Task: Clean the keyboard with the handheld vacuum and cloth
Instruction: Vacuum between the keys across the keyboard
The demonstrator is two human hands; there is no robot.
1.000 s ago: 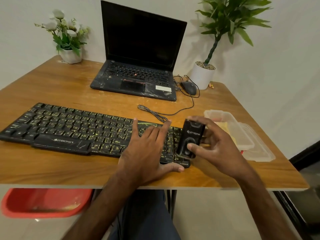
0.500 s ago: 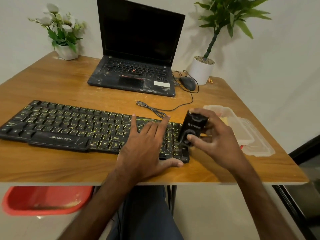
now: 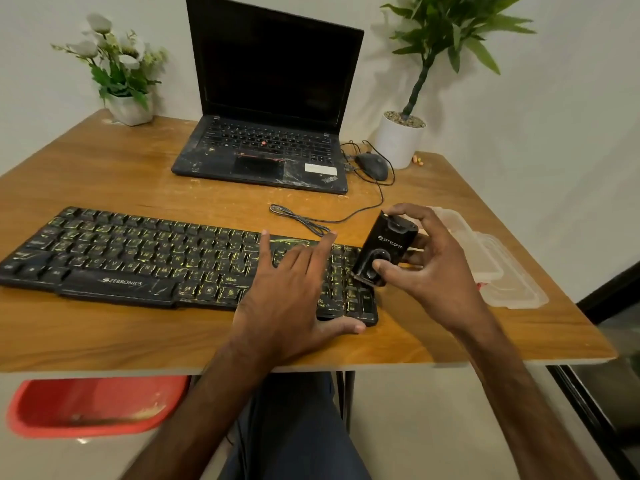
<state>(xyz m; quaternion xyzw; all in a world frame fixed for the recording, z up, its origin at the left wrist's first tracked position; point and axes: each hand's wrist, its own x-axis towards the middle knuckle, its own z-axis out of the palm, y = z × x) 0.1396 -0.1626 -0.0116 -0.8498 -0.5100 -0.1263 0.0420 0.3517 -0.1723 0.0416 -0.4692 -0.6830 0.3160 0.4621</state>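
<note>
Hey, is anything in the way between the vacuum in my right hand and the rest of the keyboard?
Yes: your left hand lies flat on the keys just left of the handheld vacuum, which your right hand holds at the keyboard's right end. The keys further left are uncovered.

Faces a plain off-white wall [image 3: 554,116] from 9 to 3 o'clock. Fills the middle with a scuffed wooden table [image 3: 121,174] on thin dark legs [image 3: 349,393]. Shows pale glossy floor [image 3: 433,427] at 6, a red tub [image 3: 86,407] at 7, a dark frame [image 3: 620,289] at 4.
</note>
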